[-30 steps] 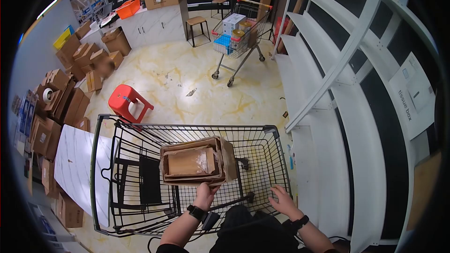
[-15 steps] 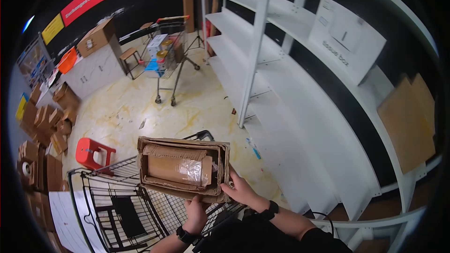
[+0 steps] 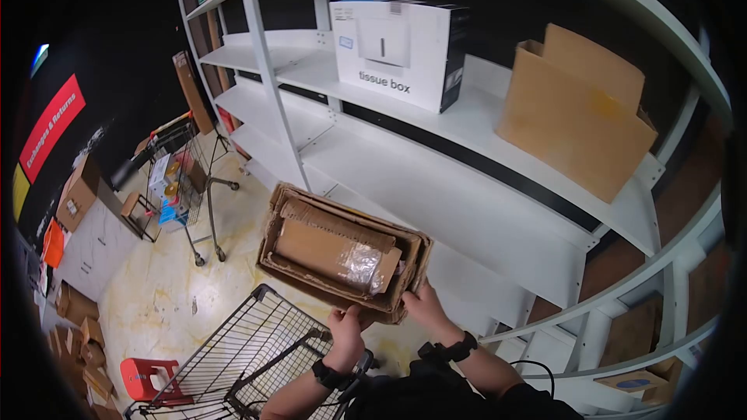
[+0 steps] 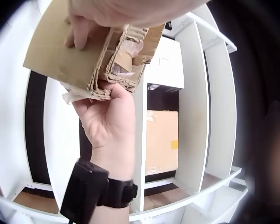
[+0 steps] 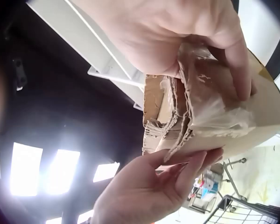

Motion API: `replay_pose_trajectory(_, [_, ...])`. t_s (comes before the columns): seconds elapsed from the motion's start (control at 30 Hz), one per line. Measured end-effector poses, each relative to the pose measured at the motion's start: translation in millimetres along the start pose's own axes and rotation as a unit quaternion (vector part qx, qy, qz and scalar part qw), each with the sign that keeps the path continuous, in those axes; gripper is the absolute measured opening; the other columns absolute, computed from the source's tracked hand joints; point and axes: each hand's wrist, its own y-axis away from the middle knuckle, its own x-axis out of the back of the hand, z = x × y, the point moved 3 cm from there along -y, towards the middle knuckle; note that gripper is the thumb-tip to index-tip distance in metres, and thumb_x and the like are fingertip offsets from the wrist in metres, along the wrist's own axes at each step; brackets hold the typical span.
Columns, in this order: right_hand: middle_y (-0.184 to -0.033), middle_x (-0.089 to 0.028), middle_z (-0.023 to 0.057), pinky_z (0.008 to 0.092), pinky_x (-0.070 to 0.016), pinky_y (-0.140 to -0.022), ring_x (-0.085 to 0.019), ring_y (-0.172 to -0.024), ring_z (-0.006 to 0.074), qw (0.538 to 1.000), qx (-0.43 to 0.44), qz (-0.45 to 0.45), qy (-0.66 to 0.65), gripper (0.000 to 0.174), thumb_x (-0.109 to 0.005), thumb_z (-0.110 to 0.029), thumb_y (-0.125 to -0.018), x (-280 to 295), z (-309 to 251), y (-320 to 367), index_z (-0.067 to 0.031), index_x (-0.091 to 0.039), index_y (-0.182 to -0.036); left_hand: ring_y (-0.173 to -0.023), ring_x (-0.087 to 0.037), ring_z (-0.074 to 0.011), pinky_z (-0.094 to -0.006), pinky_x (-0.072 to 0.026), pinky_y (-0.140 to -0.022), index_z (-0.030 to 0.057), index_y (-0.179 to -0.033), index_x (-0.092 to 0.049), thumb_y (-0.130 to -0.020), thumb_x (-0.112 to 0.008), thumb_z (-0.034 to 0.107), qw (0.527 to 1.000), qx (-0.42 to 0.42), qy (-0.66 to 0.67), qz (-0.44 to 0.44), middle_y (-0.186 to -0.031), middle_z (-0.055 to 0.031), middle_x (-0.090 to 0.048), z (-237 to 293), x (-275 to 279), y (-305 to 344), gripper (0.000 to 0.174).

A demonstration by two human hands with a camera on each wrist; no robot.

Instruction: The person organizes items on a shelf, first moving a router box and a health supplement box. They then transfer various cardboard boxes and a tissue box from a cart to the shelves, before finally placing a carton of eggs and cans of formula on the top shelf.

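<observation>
A worn, open-topped brown cardboard box (image 3: 334, 253) is held up in front of the body, with flattened cardboard and clear plastic tape inside. My left hand (image 3: 345, 334) grips its lower near edge, thumb at the rim. At its right-hand corner, my right hand (image 3: 426, 313) holds on with fingers curled around the side. Both wrist views show the hands on the box from either end, and the right wrist view shows torn tape on its outer wall (image 5: 214, 114). Below and left of the box is a black wire shopping cart (image 3: 264, 289).
White shelving (image 3: 436, 194) curves around the front and right. On an upper shelf are a white tissue box carton (image 3: 393, 58) and an open brown carton (image 3: 572, 120). A red stool (image 3: 148, 379) stands beside the cart; another loaded cart (image 3: 173, 123) is farther back.
The cardboard box has risen from over the cart and moved toward the shelves. My right hand, free at first, has taken hold of it. The head view has turned right.
</observation>
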Motion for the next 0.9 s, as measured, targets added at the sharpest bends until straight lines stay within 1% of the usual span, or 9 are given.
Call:
replay_pose_trajectory(0.17, [-0.112,-0.053,0.0153,0.0311,-0.0366,-0.089,-0.049,-0.108,0.0281,0.981,0.148,0.128,0.017,0.046,-0.039,-0.004,-0.075,81.5,-17.4,-34.2,-0.0056,-0.039,-0.121,-0.084,-0.059,-0.0235,-0.0353,-0.0516,-0.071,0.0003,-0.097,-0.042,-0.083,-0.053,0.014,0.983,0.051,-0.078,-0.159,-0.101,-0.0152,-0.053,-13.9,-86.5,-36.4,0.023])
replay_pose_trajectory(0.23, [-0.110,-0.054,0.0166,0.0303,-0.0351,-0.090,-0.049,-0.106,0.0279,0.982,0.092,0.165,-0.031,0.043,-0.039,-0.003,-0.075,111.2,8.3,-57.2,-0.0039,-0.042,-0.118,-0.093,-0.056,-0.0234,-0.0350,-0.0483,-0.075,-0.0003,-0.115,-0.035,-0.082,-0.056,0.019,0.956,0.080,-0.134,-0.247,-0.111,-0.0161,-0.050,-14.5,-114.7,-40.2,0.043])
replay_pose_trajectory(0.27, [-0.102,-0.056,0.0171,0.0342,-0.0436,-0.080,-0.055,-0.095,0.0273,0.985,0.023,0.168,-0.041,0.040,-0.039,-0.003,-0.075,125.4,15.9,-65.7,-0.0033,-0.042,-0.115,-0.099,-0.053,-0.0231,-0.0354,-0.0457,-0.079,0.0005,-0.131,-0.017,-0.082,-0.057,0.023,0.939,0.065,-0.171,-0.290,-0.122,-0.0177,-0.044,-23.2,-119.7,-46.6,0.067])
replay_pose_trajectory(0.3, [-0.102,-0.056,0.0171,0.0342,-0.0436,-0.080,-0.055,-0.095,0.0273,0.985,0.029,0.168,-0.039,0.040,-0.039,-0.003,-0.075,139.3,18.3,-73.0,-0.0033,-0.042,-0.115,-0.104,-0.051,-0.0201,-0.0333,-0.0428,-0.084,0.0038,-0.131,-0.022,-0.084,-0.055,0.023,0.927,0.027,-0.227,-0.297,-0.120,-0.0128,-0.047,-31.7,-120.1,-49.6,0.061])
replay_pose_trajectory(0.37, [-0.089,-0.056,0.0130,0.0390,-0.0505,-0.049,-0.060,-0.072,0.0241,0.970,-0.139,0.152,-0.132,0.037,-0.040,-0.005,-0.075,159.9,23.2,-86.8,-0.0037,-0.041,-0.112,-0.106,-0.049,-0.0168,-0.0289,-0.0396,-0.087,0.0027,-0.132,-0.022,-0.085,-0.054,0.023,0.868,0.001,-0.306,-0.392,-0.123,-0.0128,-0.046,-43.4,-114.5,-53.3,0.060])
replay_pose_trajectory(0.47, [-0.092,-0.057,0.0156,0.0438,-0.0505,-0.059,-0.060,-0.076,0.0280,0.966,-0.183,0.160,-0.091,0.038,-0.044,-0.013,-0.074,179.0,26.5,-110.9,-0.0002,-0.045,-0.109,-0.106,-0.050,-0.0207,-0.0292,-0.0382,-0.090,-0.0021,-0.126,-0.032,-0.085,-0.052,0.025,0.834,0.032,-0.334,-0.438,-0.115,-0.0180,-0.050,-64.3,-73.8,-53.2,0.053])
replay_pose_trajectory(0.57, [-0.087,-0.060,0.0155,0.0416,-0.0501,-0.059,-0.061,-0.073,0.0276,0.959,-0.217,0.143,-0.116,0.032,-0.046,-0.018,-0.074,193.6,50.1,-146.1,0.0003,-0.054,-0.099,-0.103,-0.052,-0.0228,-0.0299,-0.0411,-0.086,-0.0009,-0.124,-0.036,-0.084,-0.053,0.029,0.827,0.026,-0.410,-0.384,-0.113,-0.0186,-0.052,-84.9,-4.0,-58.5,0.053])
replay_pose_trajectory(0.7, [-0.083,-0.061,0.0134,0.0400,-0.0506,-0.057,-0.061,-0.068,0.0259,0.969,-0.213,0.108,-0.071,0.031,-0.045,-0.021,-0.075,203.7,67.9,-199.8,-0.0022,-0.056,-0.097,-0.097,-0.056,-0.0263,-0.0323,-0.0451,-0.081,0.0007,-0.122,-0.040,-0.082,-0.055,0.032,0.852,0.029,-0.461,-0.247,-0.110,-0.0176,-0.055,-63.0,76.1,-38.0,0.053])
replay_pose_trajectory(0.9, [-0.096,-0.057,0.0142,0.0424,-0.0481,-0.065,-0.057,-0.077,0.0296,0.971,-0.222,0.086,0.011,0.048,-0.046,-0.038,-0.074,213.3,70.9,-232.1,-0.0049,-0.050,-0.108,-0.095,-0.056,-0.0305,-0.0369,-0.0445,-0.081,-0.0035,-0.116,-0.045,-0.079,-0.053,0.039,0.803,0.023,-0.591,-0.072,-0.107,-0.0195,-0.055,-63.4,180.0,32.9,0.056])
